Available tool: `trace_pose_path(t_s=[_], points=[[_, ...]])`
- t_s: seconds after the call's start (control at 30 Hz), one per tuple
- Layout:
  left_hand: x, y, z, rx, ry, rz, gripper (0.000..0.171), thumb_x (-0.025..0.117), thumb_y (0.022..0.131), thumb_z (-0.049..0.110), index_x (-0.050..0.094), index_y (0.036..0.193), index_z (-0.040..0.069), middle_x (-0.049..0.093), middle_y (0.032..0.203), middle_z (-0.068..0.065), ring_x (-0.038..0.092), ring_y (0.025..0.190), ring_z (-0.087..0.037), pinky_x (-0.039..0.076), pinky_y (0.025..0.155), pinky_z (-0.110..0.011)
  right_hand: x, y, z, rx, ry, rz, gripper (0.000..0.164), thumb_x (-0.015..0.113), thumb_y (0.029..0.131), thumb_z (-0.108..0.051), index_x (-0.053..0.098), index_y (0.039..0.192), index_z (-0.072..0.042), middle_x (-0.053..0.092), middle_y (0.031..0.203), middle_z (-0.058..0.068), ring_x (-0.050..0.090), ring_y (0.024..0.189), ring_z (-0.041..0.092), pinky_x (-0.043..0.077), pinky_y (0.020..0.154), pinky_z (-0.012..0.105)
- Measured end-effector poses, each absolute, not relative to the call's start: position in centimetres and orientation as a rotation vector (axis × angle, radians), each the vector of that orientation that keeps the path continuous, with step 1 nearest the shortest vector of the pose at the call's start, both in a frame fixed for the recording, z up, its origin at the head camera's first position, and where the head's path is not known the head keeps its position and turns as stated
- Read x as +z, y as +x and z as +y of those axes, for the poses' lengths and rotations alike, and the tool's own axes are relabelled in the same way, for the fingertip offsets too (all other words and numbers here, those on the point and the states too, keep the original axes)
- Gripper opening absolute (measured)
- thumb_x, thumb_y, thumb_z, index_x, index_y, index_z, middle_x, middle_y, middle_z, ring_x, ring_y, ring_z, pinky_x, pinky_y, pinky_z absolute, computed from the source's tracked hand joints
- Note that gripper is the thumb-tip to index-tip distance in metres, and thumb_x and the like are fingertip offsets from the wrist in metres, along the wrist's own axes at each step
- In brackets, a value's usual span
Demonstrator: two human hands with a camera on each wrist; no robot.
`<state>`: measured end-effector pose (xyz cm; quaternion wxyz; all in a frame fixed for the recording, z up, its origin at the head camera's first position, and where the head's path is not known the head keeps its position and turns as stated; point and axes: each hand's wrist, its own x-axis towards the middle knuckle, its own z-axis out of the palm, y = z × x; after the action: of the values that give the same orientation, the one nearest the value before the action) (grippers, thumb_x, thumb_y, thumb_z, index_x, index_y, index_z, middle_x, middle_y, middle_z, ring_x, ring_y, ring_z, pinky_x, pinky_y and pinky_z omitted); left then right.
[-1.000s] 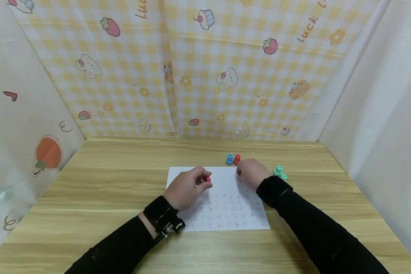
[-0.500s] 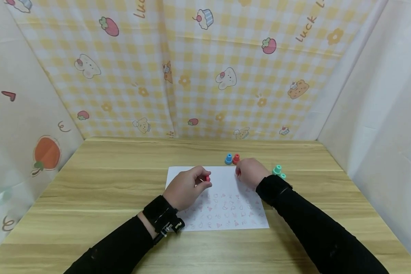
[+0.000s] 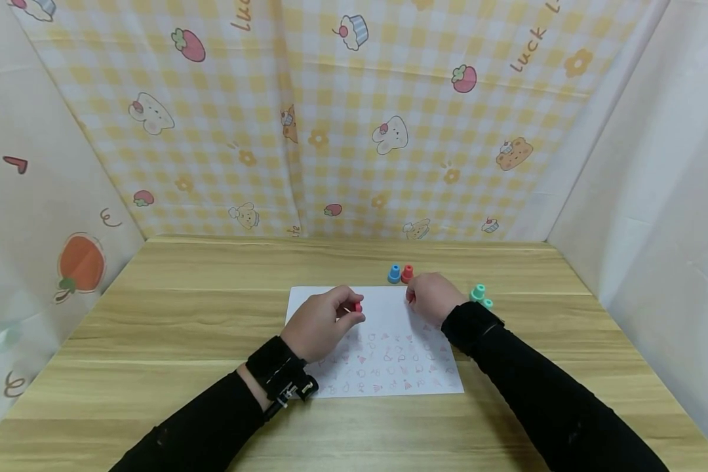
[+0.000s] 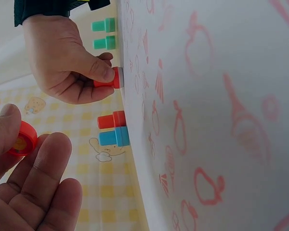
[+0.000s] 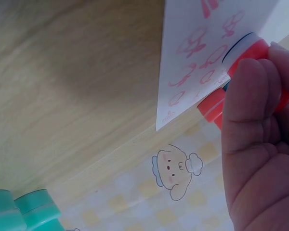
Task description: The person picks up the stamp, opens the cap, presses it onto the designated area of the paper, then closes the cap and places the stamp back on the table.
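My right hand (image 3: 433, 298) pinches a red stamp (image 5: 250, 50) by its body over the far right part of the white paper (image 3: 383, 308). The stamp's pale end (image 4: 121, 77) is against or very close to the sheet. Between thumb and index finger, my left hand (image 3: 318, 326) holds a small round red cap (image 4: 26, 138) above the paper's left side. Rows of small red printed shapes (image 4: 202, 185) cover the near part of the sheet. Behind the paper stand a blue stamp (image 3: 394, 274) and another red stamp (image 3: 407, 273), side by side.
Two green stamps (image 3: 479, 293) stand right of the paper, partly behind the right wrist. Wooden tabletop (image 3: 212, 288) surrounds the sheet. A yellow checked cloth (image 3: 342, 164) hangs at the back, and white cloths (image 3: 655, 196) hang at both sides.
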<state>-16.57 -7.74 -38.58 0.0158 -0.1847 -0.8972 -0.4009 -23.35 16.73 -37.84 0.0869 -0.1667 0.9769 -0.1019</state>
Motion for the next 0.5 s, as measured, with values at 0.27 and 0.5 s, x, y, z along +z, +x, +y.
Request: trace_pose_path(t_s=[0.27,0.5], points=[[-38.58,-16.57,-7.73,-1.247,-0.57,-2.796,0.022,0.075,0.099,0.02,0.071,0.118,0.011,0.075,0.095,0.011,0.067,0.087,-0.004,0.056,0.08,-0.028,-37.79,-23.27,16.74,-0.315,-0.474,2.899,0.007,0.071,0.098,-0.005,0.078,0.1,-0.007,0.074,0.096,0.007,0.063,0.083,0.021,0.059,0.09,0.04],[-38.6,-16.62,-7.74,-1.253,-0.563,-2.804,0.022,0.075,0.099,0.02,0.071,0.118,0.011,0.075,0.095,0.011,0.067,0.087,-0.004,0.056,0.08,-0.029,-37.86,-23.29,16.67,-0.313,-0.484,2.906,0.008,0.071,0.099,-0.005,0.078,0.099,-0.007,0.074,0.095,0.006,0.062,0.083,0.022,0.059,0.092,0.041]])
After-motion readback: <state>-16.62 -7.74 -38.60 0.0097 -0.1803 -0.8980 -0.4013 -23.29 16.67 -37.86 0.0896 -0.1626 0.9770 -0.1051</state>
